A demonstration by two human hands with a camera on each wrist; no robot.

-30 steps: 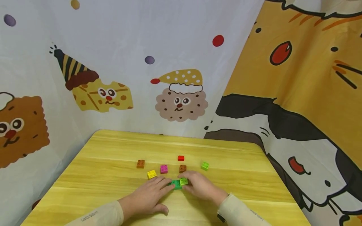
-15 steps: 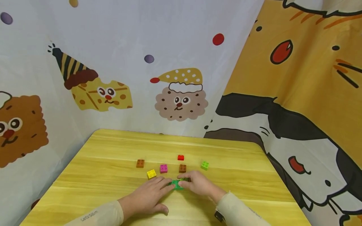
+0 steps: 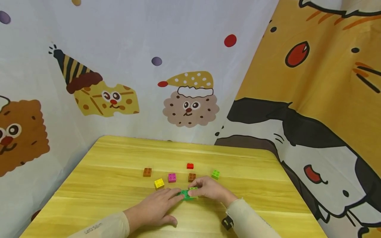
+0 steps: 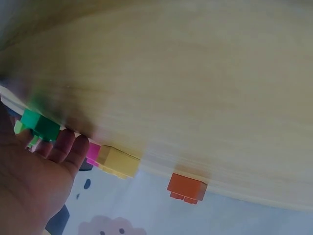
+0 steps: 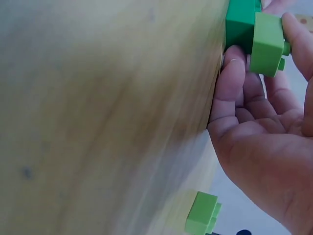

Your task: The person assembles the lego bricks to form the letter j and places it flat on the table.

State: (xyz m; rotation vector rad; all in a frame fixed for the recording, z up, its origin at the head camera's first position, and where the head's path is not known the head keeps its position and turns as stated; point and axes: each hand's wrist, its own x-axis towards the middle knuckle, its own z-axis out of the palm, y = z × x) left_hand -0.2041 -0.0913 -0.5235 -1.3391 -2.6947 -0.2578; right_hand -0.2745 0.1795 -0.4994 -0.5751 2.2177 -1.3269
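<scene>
Right hand (image 3: 210, 189) higher, around lime brick (image 5: 267, 44)

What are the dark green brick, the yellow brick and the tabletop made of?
Dark green brick and yellow brick: probably hard plastic, smooth, with crisp edges, moulded studs and even colour. Tabletop: wood or printed laminate, slightly shiny, showing streaky grain.

two lime bricks (image 3: 215, 174) (image 3: 193, 188), two brown (image 3: 147, 172) (image 3: 191, 177), one yellow (image 3: 159, 183), one pink (image 3: 172, 177), one red (image 3: 190, 166), one green (image 3: 185, 194); two hands (image 3: 156, 205) (image 3: 210, 189)
</scene>
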